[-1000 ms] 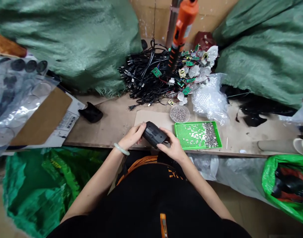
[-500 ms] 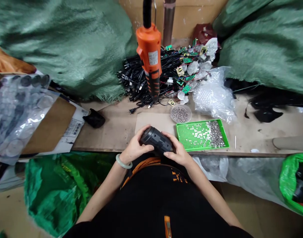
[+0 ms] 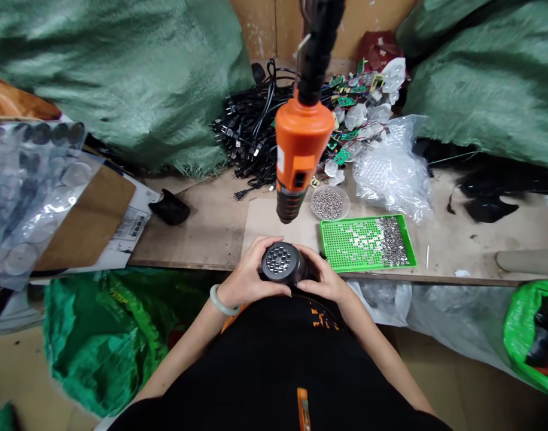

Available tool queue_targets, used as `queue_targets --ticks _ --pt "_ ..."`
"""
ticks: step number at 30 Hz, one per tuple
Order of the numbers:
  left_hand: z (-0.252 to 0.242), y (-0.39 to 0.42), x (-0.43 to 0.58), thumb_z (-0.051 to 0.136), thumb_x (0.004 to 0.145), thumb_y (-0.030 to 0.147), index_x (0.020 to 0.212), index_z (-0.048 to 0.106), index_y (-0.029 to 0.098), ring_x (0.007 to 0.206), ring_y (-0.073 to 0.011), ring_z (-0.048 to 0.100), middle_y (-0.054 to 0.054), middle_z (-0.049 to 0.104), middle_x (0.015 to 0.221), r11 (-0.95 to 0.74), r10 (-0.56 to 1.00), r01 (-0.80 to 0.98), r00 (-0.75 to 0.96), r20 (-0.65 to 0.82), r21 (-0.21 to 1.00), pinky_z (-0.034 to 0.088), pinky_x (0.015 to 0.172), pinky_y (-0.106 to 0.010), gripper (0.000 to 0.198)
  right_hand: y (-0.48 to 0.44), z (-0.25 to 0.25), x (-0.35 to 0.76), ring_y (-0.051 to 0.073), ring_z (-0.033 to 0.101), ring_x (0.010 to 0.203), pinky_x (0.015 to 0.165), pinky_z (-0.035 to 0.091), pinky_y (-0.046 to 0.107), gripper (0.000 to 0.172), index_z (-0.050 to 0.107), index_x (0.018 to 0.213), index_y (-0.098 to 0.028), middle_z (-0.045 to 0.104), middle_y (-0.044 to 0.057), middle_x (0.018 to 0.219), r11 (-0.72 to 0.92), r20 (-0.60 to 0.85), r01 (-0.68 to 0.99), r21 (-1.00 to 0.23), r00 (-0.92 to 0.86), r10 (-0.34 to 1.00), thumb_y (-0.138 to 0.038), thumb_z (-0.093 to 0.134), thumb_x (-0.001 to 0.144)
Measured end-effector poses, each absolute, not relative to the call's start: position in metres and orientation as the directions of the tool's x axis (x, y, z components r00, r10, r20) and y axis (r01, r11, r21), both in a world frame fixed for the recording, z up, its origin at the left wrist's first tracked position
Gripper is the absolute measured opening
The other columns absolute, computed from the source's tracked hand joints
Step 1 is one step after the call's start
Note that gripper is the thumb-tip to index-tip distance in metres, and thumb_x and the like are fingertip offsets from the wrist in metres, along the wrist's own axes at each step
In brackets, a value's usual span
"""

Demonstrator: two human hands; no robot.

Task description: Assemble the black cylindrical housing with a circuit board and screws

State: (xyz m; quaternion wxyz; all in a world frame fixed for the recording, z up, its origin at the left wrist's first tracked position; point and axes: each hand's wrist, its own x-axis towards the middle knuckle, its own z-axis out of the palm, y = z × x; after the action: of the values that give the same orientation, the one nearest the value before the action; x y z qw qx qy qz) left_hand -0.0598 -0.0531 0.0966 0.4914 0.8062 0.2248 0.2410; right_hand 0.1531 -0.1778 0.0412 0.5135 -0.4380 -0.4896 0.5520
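Observation:
Between my two hands, close to the table's front edge, is a black cylindrical housing (image 3: 280, 263) with a round, silvery, grid-patterned face turned up towards me. My left hand (image 3: 255, 272) wraps the face end, thumb in front and fingers behind. Around the other end my right hand (image 3: 321, 274) is closed, covering most of the body. Just beyond them hangs an orange electric screwdriver (image 3: 301, 143), tip down, apart from both hands. A green tray (image 3: 343, 246) of small metal screws lies to the right, with a round dish (image 3: 329, 203) of tiny metal parts behind it.
Black power cords (image 3: 251, 131) with plugs and green circuit boards (image 3: 346, 157) are heaped at the back. Clear plastic bags (image 3: 393, 170) lie right of them. A cardboard box (image 3: 88, 221) stands left, near a black curved part (image 3: 169, 208). Large green sacks (image 3: 143, 84) flank the table.
The housing has turned so its grid-patterned face shows, and has come slightly lower and nearer to me. The hanging screwdriver has swung right and nearer.

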Motion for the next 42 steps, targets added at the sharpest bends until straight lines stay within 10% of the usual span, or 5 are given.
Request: queue_targets --ticks 11,26,36,42 --pt "0.097 -0.057 -0.062 0.095 0.06 0.059 0.145 0.052 0.026 0.124 -0.0339 0.059 -0.013 0.057 0.131 -0.372 0.609 0.036 0.764 0.214 0.928 0.051 0.108 -0.053 0.101 -0.177 0.04 0.153 0.033 0.046 0.148 0.127 0.031 0.055 0.074 0.051 0.15 -0.029 0.052 0.009 0.157 -0.08 -0.029 -0.31 -0.947 -0.164 0.986 -0.049 0.082 0.085" --pt "0.11 -0.056 -0.11 0.072 0.07 0.083 0.134 0.063 0.023 0.1 -0.0314 0.071 -0.011 0.071 0.116 0.336 0.86 -0.412 0.502 -0.097 0.847 0.06 0.09 -0.049 0.088 -0.173 0.076 0.144 0.036 0.056 0.141 0.122 0.039 0.06 0.062 0.057 0.148 -0.029 0.062 0.013 0.149 -0.05 0.0 -0.428 -0.902 -0.117 0.993 -0.052 0.072 0.092" --pt "0.233 -0.049 -0.317 0.051 0.078 0.093 0.128 0.064 0.03 0.096 -0.0203 0.071 -0.003 0.073 0.118 -0.448 0.874 -0.255 -0.325 0.361 0.857 0.064 0.077 -0.032 0.082 -0.161 0.026 0.158 0.045 0.07 0.119 0.108 0.047 0.07 0.058 0.068 0.134 -0.026 0.074 0.021 0.127 -0.242 -0.247 -0.346 -0.907 -0.031 0.969 -0.058 0.071 0.086" --pt "0.226 -0.044 -0.4 0.033 0.084 0.094 0.131 0.061 0.029 0.121 -0.0211 0.069 -0.001 0.069 0.138 -0.54 0.703 0.076 -0.507 0.499 0.838 0.06 0.092 -0.035 0.085 -0.155 0.01 0.159 0.045 0.071 0.117 0.108 0.046 0.073 0.056 0.07 0.132 -0.026 0.075 0.021 0.123 -0.298 -0.313 -0.288 -0.91 0.006 0.95 -0.058 0.069 0.086"
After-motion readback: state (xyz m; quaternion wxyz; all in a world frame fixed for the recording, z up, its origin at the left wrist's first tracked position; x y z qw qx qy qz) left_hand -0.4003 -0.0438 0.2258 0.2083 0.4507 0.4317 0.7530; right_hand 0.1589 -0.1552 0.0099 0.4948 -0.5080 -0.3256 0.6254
